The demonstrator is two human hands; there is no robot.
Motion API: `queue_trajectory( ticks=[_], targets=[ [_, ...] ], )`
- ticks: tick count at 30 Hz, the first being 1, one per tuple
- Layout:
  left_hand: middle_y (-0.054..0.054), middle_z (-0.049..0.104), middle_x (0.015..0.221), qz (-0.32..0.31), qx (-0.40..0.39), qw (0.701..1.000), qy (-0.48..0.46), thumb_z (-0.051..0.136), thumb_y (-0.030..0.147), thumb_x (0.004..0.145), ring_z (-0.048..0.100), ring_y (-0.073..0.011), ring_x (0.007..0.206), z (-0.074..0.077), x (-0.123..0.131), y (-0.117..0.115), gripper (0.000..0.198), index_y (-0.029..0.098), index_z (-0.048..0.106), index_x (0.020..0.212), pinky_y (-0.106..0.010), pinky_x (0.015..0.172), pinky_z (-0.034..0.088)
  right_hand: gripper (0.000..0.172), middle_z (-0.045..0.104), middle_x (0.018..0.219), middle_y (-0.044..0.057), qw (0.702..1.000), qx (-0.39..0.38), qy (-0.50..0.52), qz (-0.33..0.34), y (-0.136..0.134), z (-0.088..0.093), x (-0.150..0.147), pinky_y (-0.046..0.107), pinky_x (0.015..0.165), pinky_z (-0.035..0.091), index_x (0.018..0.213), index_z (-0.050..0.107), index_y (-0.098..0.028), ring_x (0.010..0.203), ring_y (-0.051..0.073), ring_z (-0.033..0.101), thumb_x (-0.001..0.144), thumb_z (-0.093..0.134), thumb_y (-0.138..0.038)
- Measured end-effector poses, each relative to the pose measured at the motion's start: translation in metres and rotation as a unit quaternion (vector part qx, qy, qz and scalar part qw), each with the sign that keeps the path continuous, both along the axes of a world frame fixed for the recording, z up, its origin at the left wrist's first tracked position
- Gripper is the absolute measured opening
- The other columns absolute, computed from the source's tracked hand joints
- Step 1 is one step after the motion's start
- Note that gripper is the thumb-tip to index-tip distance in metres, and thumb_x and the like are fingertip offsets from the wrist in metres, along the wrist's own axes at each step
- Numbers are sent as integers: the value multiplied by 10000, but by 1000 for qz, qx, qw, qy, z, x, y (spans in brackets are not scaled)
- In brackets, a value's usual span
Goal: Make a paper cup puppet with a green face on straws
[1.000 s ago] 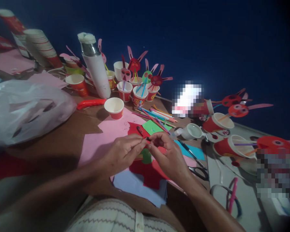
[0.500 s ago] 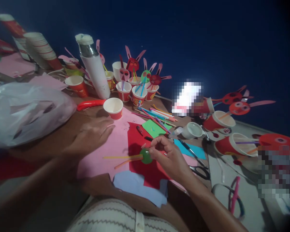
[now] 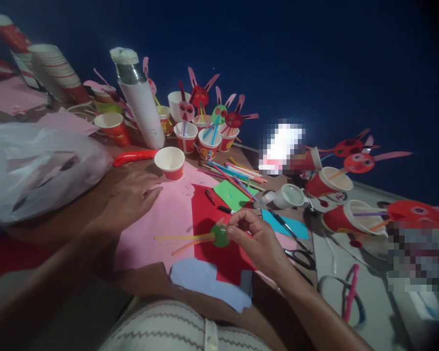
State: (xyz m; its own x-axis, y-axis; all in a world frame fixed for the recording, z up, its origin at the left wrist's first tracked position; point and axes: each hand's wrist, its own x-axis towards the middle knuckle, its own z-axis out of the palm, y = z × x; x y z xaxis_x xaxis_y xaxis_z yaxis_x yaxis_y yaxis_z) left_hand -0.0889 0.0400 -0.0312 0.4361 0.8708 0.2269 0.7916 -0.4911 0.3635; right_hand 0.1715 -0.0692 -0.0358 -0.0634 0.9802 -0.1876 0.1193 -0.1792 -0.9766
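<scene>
My right hand (image 3: 259, 241) has its thumb and forefinger pinched at the right edge of a small green paper disc (image 3: 219, 238). A shiny, clear-looking spot shows on the disc by the fingertips; what it is I cannot tell. From the disc's left side stick out a yellow straw (image 3: 183, 238) and an orange straw (image 3: 188, 246). Under them lie red paper (image 3: 207, 261) and a large pink sheet (image 3: 142, 248). My left hand (image 3: 131, 197) rests at the pink sheet's left edge, holding nothing, its fingers loosely stretched below a red-and-white paper cup (image 3: 169, 163).
Behind stand a white flask (image 3: 141, 112) and cups with paper rabbit heads (image 3: 219, 114). Coloured pens (image 3: 237, 178), a clear cup (image 3: 290, 196) and black scissors (image 3: 302, 258) lie rightward. A plastic bag (image 3: 44, 170) fills the left. Blue-grey paper (image 3: 197, 275) lies at the front edge.
My left hand has drawn back a little to the left, away from the paper cup. My right hand stays at the green disc, with more of the shiny spot showing.
</scene>
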Motion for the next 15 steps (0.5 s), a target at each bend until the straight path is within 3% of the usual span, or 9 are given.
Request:
queue_trajectory(
  ticks=[1,3,6,8,15],
  targets=[
    [-86,624,1018,7,13,998,-54,504,339,831,521,-245,1051,4,7,-9,243,157,618,944,-371,977,345,118,536,699,-25,1000,3,-3,-3,0,0,-1,239,613,426,793,505,-184,656,119,528,818,569,-280],
    [-76,600,1058,-21,-78,988,-131,600,385,766,532,-222,1017,11,24,-26,265,189,605,945,-311,849,439,127,519,669,-31,1000,13,-15,-12,0,0,-3,224,587,409,770,503,-180,629,111,505,812,570,-280],
    [-50,578,1088,-81,-242,952,-168,677,397,681,547,-205,943,15,53,-42,376,218,566,992,-311,796,450,137,503,650,-36,999,21,-28,-26,0,0,-5,219,570,394,763,496,-182,602,108,485,804,575,-287],
    [-29,594,993,-94,-292,934,-183,700,371,643,551,-195,877,14,68,-46,381,215,550,958,-317,784,440,137,496,642,-39,999,21,-34,-35,-2,-1,-6,220,565,386,759,491,-183,590,106,476,799,578,-282],
    [3,573,828,-116,-306,926,-188,661,315,662,521,-171,772,11,84,-41,220,204,532,801,-295,731,414,121,502,641,-39,998,7,-42,-51,-8,-5,-8,215,548,365,754,508,-180,585,102,448,787,583,-269]
  ],
)
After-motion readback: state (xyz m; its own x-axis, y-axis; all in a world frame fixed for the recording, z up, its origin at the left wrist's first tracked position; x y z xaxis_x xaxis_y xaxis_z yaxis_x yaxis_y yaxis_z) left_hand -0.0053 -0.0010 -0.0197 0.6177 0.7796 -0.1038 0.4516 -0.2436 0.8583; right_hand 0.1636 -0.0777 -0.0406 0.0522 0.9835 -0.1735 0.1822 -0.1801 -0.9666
